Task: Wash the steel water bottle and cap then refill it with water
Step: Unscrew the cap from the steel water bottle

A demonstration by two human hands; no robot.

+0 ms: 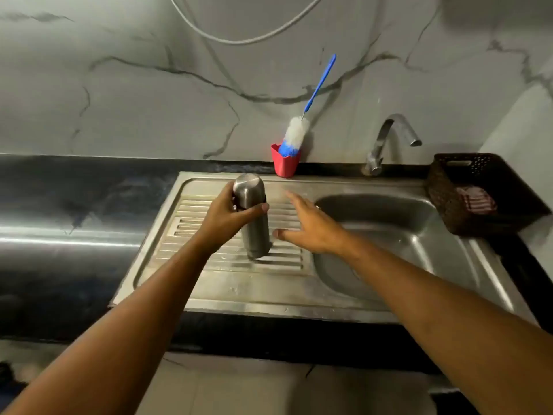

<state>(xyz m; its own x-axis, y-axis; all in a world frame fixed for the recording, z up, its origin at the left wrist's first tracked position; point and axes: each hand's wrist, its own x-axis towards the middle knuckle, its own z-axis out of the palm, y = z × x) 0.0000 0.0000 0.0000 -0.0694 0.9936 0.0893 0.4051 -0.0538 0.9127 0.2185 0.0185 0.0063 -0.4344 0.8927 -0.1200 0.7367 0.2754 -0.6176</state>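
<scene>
A steel water bottle (pixel 255 232) stands upright on the ribbed drainboard (pixel 206 265) of the steel sink, its rounded cap (pixel 249 184) still on top. My left hand (pixel 229 215) grips the bottle just below the cap, thumb across the front. Just right of the bottle my right hand (pixel 311 226) hovers with fingers spread and straight, not touching it. The sink basin (pixel 389 223) lies to the right, and the tap (pixel 389 139) behind it shows no running water.
A red cup (pixel 285 164) holding a blue-and-white bottle brush (pixel 296 133) stands at the sink's back edge against the marble wall. A dark woven basket (pixel 478 193) with a striped cloth sits at the right. Dark countertop (pixel 74 205) extends left.
</scene>
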